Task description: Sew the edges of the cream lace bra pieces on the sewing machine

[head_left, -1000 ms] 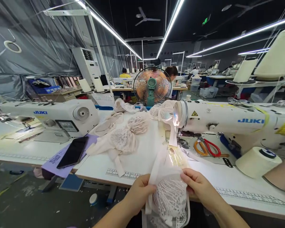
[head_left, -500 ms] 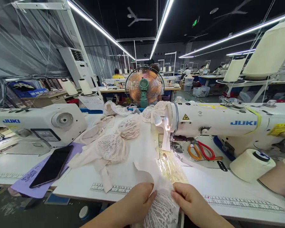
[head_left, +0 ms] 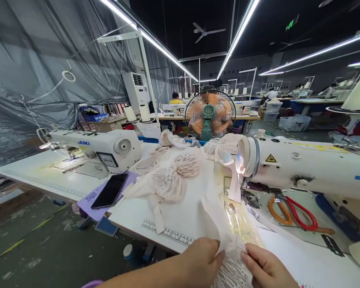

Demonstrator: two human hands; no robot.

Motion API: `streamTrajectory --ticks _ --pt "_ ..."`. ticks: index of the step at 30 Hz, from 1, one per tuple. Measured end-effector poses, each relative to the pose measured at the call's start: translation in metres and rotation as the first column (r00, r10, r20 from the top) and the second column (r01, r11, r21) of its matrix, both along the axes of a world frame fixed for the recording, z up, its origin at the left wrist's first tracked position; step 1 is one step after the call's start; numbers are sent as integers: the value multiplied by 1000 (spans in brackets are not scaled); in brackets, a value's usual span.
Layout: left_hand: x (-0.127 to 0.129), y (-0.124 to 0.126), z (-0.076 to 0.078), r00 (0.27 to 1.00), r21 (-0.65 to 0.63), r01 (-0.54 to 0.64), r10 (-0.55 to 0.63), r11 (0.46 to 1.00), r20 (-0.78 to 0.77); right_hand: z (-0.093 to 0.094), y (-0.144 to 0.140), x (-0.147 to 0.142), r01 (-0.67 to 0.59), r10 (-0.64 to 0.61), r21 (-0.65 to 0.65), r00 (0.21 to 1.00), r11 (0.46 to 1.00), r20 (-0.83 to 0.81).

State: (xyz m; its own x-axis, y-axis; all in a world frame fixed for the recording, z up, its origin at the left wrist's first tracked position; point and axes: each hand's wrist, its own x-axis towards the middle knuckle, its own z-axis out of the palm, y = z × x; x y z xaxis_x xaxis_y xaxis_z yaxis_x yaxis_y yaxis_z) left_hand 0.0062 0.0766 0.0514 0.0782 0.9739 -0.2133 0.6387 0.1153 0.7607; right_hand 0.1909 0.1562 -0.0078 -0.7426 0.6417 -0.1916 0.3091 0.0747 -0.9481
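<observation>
Grip the lace garment [head_left: 232, 269] at the near edge of the desk [head_left: 187, 210], with left fingers [head_left: 218, 259] and right fingers [head_left: 252, 262] both pinched closed on its fabric. Smooth folds between both grips gently, pulling nothing askew.

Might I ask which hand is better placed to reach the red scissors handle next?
The right hand, probably: it is nearer the red scissors handle, though it and the left hand hold the lace bra.
</observation>
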Motion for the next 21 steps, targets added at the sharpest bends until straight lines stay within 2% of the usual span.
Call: streamTrajectory --ticks 3,6,8,13,18,20,21 --pt "0 3 5 953 -53 109 -119 993 -278 5 -4 -2 14 -14 -15 1000 1000 9" --pt "2 7 9 928 -50 184 -190 982 -321 11 -10 -5 93 -94 33 996 995 10" --pt "2 9 11 938 -37 202 -204 979 -281 13 -11 -6 150 -151 65 988 987 13" --pt "3 12 10 973 -7 160 -159 987 -169 14 -10 -11 102 -108 118 993 988 46" --pt "4 13 2 993 42 108 -106 993 -42 18 -9 -17 153 -166 198 985 968 53" --pt "7 10 -2 997 59 57 -60 997 44 20 -10 -16 202 -232 291 970 935 73" --pt "8 8 -4 995 63 32 -38 997 96 21 -12 -15 224 -274 375 958 900 84"
